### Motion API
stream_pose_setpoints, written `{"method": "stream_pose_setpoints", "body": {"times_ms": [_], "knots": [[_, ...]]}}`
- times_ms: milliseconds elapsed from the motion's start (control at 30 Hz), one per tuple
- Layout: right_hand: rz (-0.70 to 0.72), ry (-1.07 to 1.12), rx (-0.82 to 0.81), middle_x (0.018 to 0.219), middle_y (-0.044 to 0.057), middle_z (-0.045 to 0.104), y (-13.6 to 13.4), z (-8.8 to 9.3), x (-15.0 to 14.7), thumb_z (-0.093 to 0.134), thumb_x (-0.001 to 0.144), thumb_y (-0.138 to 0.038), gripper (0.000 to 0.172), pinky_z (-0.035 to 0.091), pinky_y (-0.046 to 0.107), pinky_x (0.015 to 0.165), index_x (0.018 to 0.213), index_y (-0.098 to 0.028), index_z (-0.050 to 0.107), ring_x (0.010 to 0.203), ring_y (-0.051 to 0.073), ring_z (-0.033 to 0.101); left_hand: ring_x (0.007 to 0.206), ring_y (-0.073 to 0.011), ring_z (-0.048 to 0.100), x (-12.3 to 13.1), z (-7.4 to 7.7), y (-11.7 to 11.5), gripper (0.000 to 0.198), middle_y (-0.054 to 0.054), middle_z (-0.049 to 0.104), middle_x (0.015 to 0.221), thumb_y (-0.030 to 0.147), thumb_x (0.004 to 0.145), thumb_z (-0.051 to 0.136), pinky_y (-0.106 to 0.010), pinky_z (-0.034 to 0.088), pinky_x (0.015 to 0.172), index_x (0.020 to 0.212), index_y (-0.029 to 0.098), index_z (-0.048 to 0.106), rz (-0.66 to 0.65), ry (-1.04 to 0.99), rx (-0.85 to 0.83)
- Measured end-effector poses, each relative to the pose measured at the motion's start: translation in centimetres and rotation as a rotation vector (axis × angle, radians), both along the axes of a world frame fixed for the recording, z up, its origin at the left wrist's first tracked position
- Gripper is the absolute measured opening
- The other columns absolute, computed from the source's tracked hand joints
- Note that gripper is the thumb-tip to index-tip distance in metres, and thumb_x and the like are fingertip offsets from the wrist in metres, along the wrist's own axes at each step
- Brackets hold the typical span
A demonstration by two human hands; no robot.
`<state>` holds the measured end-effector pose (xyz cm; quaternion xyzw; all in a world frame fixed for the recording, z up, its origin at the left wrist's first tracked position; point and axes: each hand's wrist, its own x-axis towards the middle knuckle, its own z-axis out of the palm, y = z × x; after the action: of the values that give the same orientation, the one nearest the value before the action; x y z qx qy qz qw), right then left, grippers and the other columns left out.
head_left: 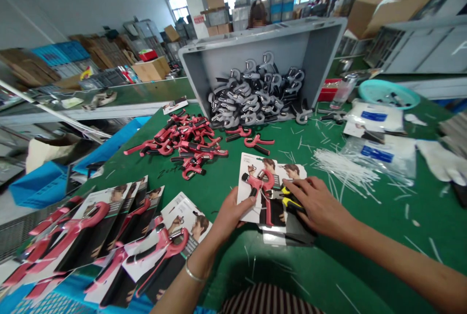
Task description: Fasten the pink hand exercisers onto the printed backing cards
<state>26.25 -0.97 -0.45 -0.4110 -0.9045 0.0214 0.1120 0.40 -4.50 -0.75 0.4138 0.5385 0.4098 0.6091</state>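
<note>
Blue plastic bin, far left of the grey crate and nearer the person. Red hand grips on printed cards, several, overlapping; left of the grey crate, nearest the person. Loose red hand grips, one heap on the green table, just beside the grey crate's left front corner. Left hand, one, with bangle at the wrist; in front of the grey crate, fingers grasping the edge of a printed card, thumb on its face, other fingers largely hidden. Held card, white and black, in front of the grey crate, bearing one red grip. Grey crate, one, open side facing the person, with grey hand grips piled inside. Cutters, yellow and black handles, in front of the grey crate, jaws against the red grip. Card stack, beneath the cutters and held card. Right hand, one, in front of the grey crate, fingers grasping the cutters' handles. White plastic ties, loose bunch, right of the grey crate's front. Clear bags, farther right of the grey crate. Turquoise dish, right of the grey crate, behind the bags. White glove, far right of the grey crate.
</note>
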Motion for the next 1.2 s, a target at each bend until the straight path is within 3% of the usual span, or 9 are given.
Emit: {"method": "stream_pose_setpoints", "body": {"times_ms": [233,433,567,667,733,833,1000,1100,1200], "knots": [[0.060,-0.054,0.026,0.121,0.021,0.059,1.2,0.7,-0.8,0.058,0.087,-0.030,0.061,0.042,0.049,0.090,0.144,-0.013,0.043,0.107,0.035,0.051,0.041,-0.0076,0.045,-0.4,0.3,0.7,0.047,0.003,0.058,0.064,0.049,0.077,0.070,-0.016,0.028,0.035,0.108,0.017,0.056,-0.045,-0.003,-0.027],[0.132,-0.072,-0.088,0.103,0.015,0.065,2.9,-0.1,-0.6,0.053,0.089,-0.023,0.041,0.049,0.036,0.073,0.130,-0.013,0.055,0.092,0.028,0.061,0.045,-0.0079,0.047,-0.8,0.2,0.5,0.043,0.003,0.057,0.066,0.047,0.078,0.070,-0.015,0.026,0.034,0.107,0.018,0.057,-0.041,-0.042,-0.084],[0.159,0.122,-0.229,0.107,0.012,0.068,3.4,0.1,-1.0,0.051,0.090,-0.019,0.033,0.051,0.034,0.081,0.122,-0.016,0.057,0.096,0.024,0.065,0.041,-0.0053,0.040,-0.6,-0.1,0.9,0.033,0.006,0.049,0.059,0.043,0.076,0.071,-0.014,0.018,0.034,0.088,0.016,0.058,0.051,-0.215,-0.144],[0.140,0.313,-0.261,0.117,0.012,0.067,3.0,1.3,-2.2,0.052,0.091,-0.024,0.033,0.049,0.036,0.091,0.124,-0.017,0.055,0.105,0.024,0.063,0.042,-0.0046,0.038,-0.2,-0.4,2.1,0.032,0.006,0.046,0.056,0.042,0.077,0.071,-0.015,0.022,0.036,0.076,0.015,0.055,0.249,-0.339,-0.117],[0.024,0.400,-0.269,0.118,0.012,0.066,2.5,2.1,-3.2,0.050,0.094,-0.031,0.034,0.049,0.038,0.091,0.126,-0.018,0.053,0.106,0.025,0.063,0.050,-0.0062,0.047,0.0,-0.6,2.9,0.029,0.005,0.053,0.063,0.040,0.079,0.071,-0.016,0.034,0.043,0.082,0.015,0.057,0.425,-0.376,-0.001],[-0.120,0.408,-0.295,0.121,0.014,0.063,1.7,2.1,-4.8,0.047,0.096,-0.037,0.040,0.049,0.042,0.092,0.131,-0.017,0.047,0.107,0.026,0.062,0.076,-0.0106,0.062,0.3,-0.5,3.7,0.032,0.001,0.065,0.089,0.037,0.081,0.071,-0.022,0.049,0.069,0.104,0.018,0.059,0.590,-0.353,0.173],[-0.053,0.337,-0.192,0.127,0.018,0.057,0.5,0.0,-7.2,0.052,0.092,-0.027,0.046,0.040,0.048,0.105,0.135,-0.012,0.045,0.119,0.031,0.052,0.111,-0.0181,0.060,1.3,0.2,3.6,0.039,-0.004,0.066,0.119,0.036,0.088,0.065,-0.031,0.044,0.097,0.124,0.023,0.057,0.619,-0.277,0.339],[-0.080,0.338,-0.144,0.127,0.020,0.056,0.1,-0.7,-8.0,0.051,0.092,-0.025,0.047,0.038,0.052,0.106,0.136,-0.011,0.043,0.121,0.034,0.050,0.116,-0.0197,0.059,1.9,0.5,3.4,0.042,-0.005,0.066,0.123,0.035,0.090,0.063,-0.033,0.042,0.100,0.129,0.024,0.055,0.610,-0.272,0.375],[-0.098,0.362,-0.210,0.121,0.018,0.059,0.0,-0.8,-8.2,0.049,0.092,-0.024,0.043,0.043,0.048,0.101,0.133,-0.012,0.046,0.116,0.032,0.054,0.116,-0.0201,0.059,2.1,0.6,3.3,0.044,-0.005,0.066,0.123,0.035,0.089,0.064,-0.033,0.042,0.101,0.131,0.024,0.054,0.601,-0.261,0.376]]}}
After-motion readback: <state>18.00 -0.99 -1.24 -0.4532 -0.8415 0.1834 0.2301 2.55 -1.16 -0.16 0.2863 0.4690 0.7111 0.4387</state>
